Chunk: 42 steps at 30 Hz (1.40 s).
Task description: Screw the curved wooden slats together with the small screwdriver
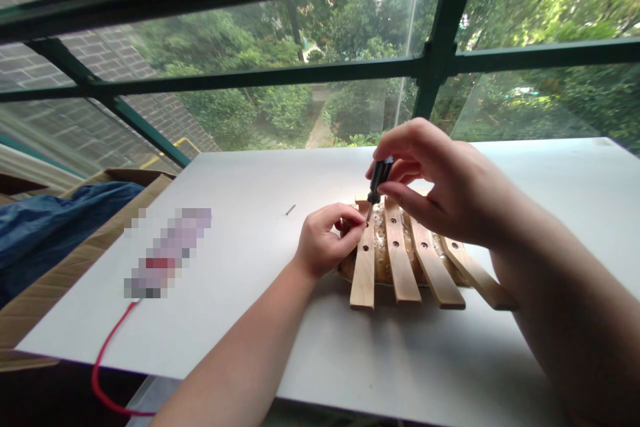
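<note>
My right hand [435, 173] grips a small screwdriver [381, 177] by its black handle and holds it tilted, tip down. The tip meets the leftmost wooden slat [363, 280] near its upper hole. At that spot the thumb and fingers of my left hand [327, 237] are pinched together; what they hold, if anything, is hidden. Several pale wooden slats with dark holes lie across a rounded brown base [383, 257] that looks wrapped in clear plastic. My right hand and forearm cover part of its far right side. A loose screw [291, 209] lies left of my left hand.
All this rests on a white table [240, 193]. On its left lies a pixelated pinkish oblong thing [175, 240] with a red cable [100, 360] hanging over the edge. A cardboard box [85, 260] with blue cloth [60, 213] stands beside the table. Green-framed windows [280, 77] rise behind.
</note>
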Tool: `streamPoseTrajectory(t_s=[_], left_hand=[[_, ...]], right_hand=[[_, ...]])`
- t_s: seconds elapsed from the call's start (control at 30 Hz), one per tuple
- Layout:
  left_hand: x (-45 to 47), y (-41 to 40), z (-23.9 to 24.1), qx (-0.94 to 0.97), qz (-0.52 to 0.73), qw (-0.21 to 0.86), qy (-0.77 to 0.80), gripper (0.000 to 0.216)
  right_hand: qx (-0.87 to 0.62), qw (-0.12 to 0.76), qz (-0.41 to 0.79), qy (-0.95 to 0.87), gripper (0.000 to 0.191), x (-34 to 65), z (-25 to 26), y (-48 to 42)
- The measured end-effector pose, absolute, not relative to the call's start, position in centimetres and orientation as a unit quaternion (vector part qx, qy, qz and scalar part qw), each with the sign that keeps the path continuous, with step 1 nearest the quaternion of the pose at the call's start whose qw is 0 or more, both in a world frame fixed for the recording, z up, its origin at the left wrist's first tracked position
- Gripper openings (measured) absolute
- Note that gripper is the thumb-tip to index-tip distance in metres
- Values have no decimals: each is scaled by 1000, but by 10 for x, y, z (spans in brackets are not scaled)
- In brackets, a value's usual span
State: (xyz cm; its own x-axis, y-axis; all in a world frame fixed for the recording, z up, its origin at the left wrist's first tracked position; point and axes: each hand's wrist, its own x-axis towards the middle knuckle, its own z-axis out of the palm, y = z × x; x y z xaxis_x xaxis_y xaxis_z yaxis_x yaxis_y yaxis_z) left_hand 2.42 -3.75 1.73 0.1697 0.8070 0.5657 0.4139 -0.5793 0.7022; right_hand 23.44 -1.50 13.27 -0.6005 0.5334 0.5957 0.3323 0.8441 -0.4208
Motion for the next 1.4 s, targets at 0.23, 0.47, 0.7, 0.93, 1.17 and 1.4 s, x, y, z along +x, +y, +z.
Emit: streamPoseTrajectory(t_s=[0.23, 0.47, 0.7, 0.93, 1.17, 1.4], left_hand=[[24, -38, 17, 732, 493, 202, 426, 10], [26, -39, 17, 712, 504, 213, 441, 14], [26, -39, 18, 721, 495, 207, 439, 12], [27, -40, 18, 728, 489, 204, 436, 11], [26, -39, 19, 739, 482, 185, 433, 11], [26, -40, 17, 739, 486, 181, 430, 11]], right_hand=[[-251, 370, 130, -885, 35, 231, 126, -9], [-254, 366, 143, -884, 33, 230, 127, -10], [-254, 358, 136, -888, 36, 229, 127, -10], [-245, 375, 117, -886, 29, 232, 127, -9], [-235, 377, 112, -889, 26, 231, 125, -9], [-242, 375, 81, -891, 23, 231, 122, -8]])
